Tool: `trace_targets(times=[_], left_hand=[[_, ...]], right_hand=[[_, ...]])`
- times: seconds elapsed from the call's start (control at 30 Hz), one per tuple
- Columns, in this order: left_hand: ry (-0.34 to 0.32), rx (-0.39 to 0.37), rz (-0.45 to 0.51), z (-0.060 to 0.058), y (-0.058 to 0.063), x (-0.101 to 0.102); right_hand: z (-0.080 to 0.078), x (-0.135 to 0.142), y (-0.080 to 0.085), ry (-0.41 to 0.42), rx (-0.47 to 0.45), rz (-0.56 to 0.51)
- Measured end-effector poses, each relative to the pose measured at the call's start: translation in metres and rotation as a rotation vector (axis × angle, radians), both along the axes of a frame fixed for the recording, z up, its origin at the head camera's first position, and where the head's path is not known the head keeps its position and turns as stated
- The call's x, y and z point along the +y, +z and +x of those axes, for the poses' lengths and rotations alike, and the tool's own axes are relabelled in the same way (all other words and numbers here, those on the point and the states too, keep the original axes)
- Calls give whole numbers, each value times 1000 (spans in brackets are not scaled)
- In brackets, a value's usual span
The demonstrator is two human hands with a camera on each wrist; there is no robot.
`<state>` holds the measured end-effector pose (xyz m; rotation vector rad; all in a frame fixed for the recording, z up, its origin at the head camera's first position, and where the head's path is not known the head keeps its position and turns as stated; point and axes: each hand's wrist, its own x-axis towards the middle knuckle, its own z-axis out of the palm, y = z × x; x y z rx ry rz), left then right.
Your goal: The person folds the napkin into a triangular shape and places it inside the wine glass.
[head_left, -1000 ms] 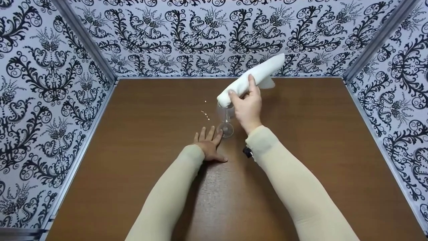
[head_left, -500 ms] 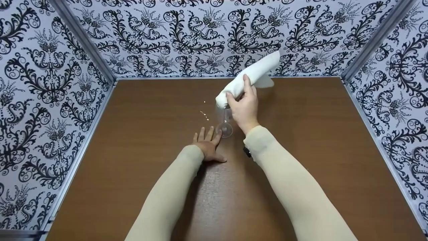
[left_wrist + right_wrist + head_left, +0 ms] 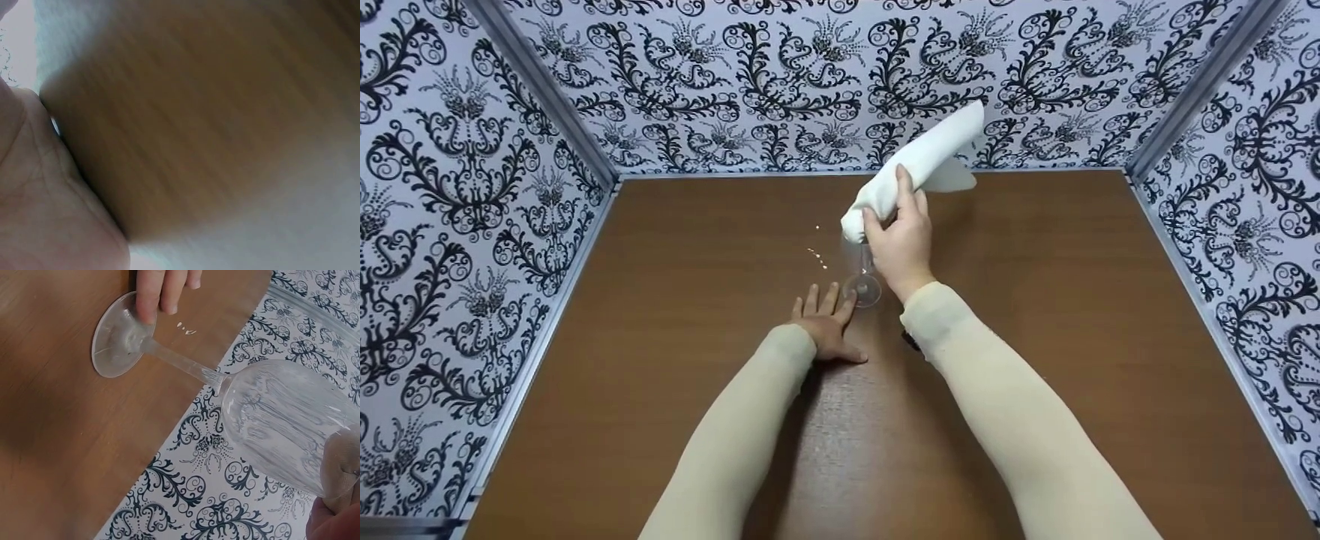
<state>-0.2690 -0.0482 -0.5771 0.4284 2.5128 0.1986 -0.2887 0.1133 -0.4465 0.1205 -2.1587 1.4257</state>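
A clear stemmed wine glass (image 3: 862, 274) stands upright on the brown table. My left hand (image 3: 829, 332) lies flat with fingers spread, its index fingertip over the edge of the glass's foot (image 3: 118, 340). Above the glass, my right hand (image 3: 904, 247) grips a rolled white napkin (image 3: 919, 161) between thumb and fingers. The roll slants up to the right, with a loose corner hanging from it. Its lower end is at the mouth of the glass, and a beige, shaded end (image 3: 339, 464) shows there in the right wrist view. The left wrist view shows mostly palm and blurred wood.
Small bright flecks (image 3: 817, 258) lie on the table (image 3: 697, 262) left of the glass. Patterned black-and-white walls (image 3: 810, 90) with metal frame posts enclose the back and both sides. A dark device (image 3: 910, 340) sits under the right sleeve.
My right hand has shifted slightly left with the napkin, and the roll's upper end has risen a little. The left hand keeps its place at the foot of the glass.
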Motion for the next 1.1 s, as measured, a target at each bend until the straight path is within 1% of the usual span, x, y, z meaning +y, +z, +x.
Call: trace_targets(times=[0.1,0.23,0.43,0.63,0.73,0.9,1.1], left_hand=[[-3,1,-2,0,-1,1],[-6,-2,-10,-1,-3,2],[-12,-6,-19,-1,-3,3],[-15,12,-18,0,-2,1],[-15,15,-14,0,-1,1],[-13,16,-9,0,0,0],[-21,16,-11,-1,-3,0]], right_hand=[[1,1,1,1,-6,13],[1,6,4,15,-36,19],[2,14,7,14,-93,43],[3,16,10,79,-142,22],[4,17,11,91,-162,11],[4,16,13,91,-177,15],[3,13,10,82,-165,81]])
